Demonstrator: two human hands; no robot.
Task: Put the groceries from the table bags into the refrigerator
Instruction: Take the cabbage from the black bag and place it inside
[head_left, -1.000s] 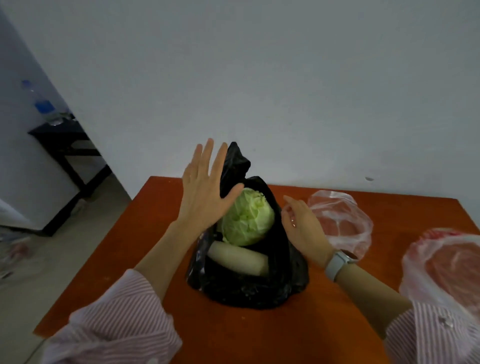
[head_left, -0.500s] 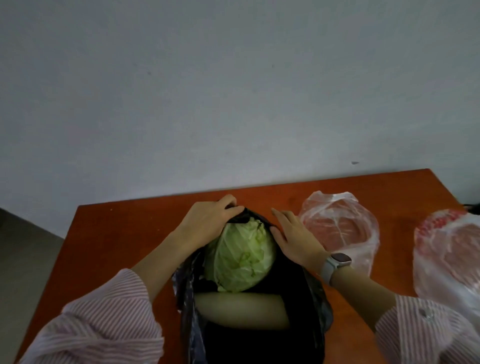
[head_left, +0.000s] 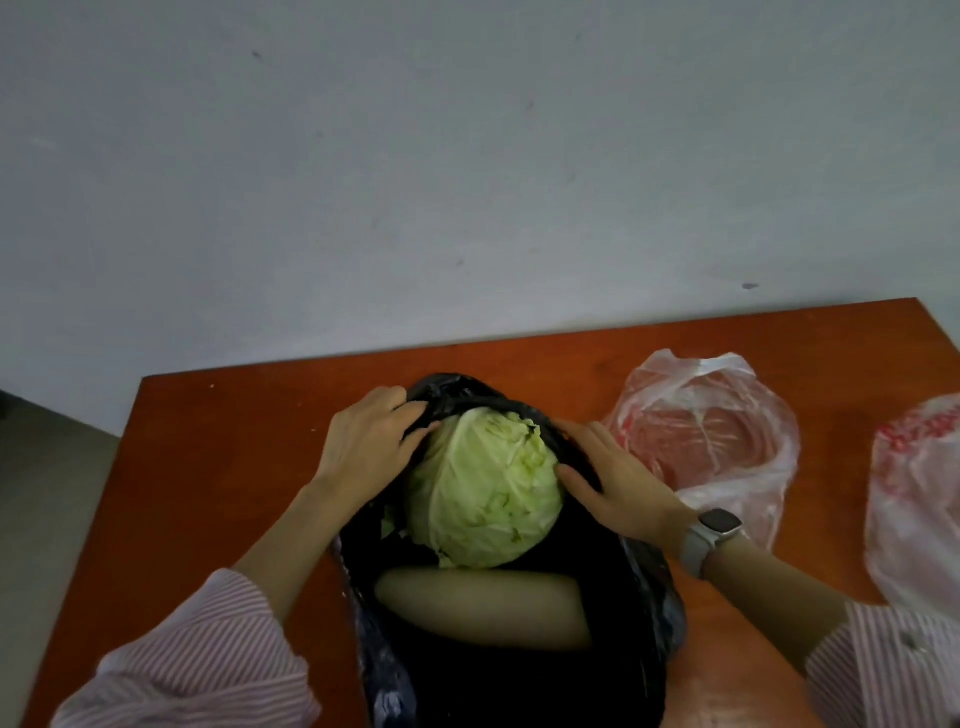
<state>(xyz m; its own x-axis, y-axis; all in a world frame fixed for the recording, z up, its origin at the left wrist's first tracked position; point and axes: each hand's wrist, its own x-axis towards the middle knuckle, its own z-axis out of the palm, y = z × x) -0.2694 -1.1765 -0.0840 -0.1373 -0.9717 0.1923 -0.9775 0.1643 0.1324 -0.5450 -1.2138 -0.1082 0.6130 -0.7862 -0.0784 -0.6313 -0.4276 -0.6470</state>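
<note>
Reaching: both hands are at the far rim of a black plastic bag (head_left: 644, 597) standing open on the desk (head_left: 218, 467), one on each side of a cabbage (head_left: 483, 488).
Left hand (head_left: 366, 447): lies over the left far edge of the bag mouth, fingers curled round the black plastic there, fingertips at the upper left of the cabbage.
Right hand (head_left: 618, 483): lies on the right side of the bag mouth, fingers fairly straight and spread against the black plastic, thumb tip touching the cabbage's right side; it grips nothing that I can see.
Cabbage: pale green, round, sits in the far part of the black bag, its top showing above the rim, between the two hands.
White radish (head_left: 483, 605): a long pale root, lying crosswise in the bag just near of the cabbage, touching its lower edge.
Watch (head_left: 709, 535): a smartwatch with a pale strap on the right wrist.
Sleeves: pink-and-white striped, pushed back on both forearms.
Pink bag (head_left: 727, 447): a thin translucent plastic bag on the desk just right of the right hand; its contents are unclear.
Second pink bag (head_left: 919, 499): further right, cut by the frame edge.
Wall (head_left: 467, 182): plain grey, behind the desk's far edge.
</note>
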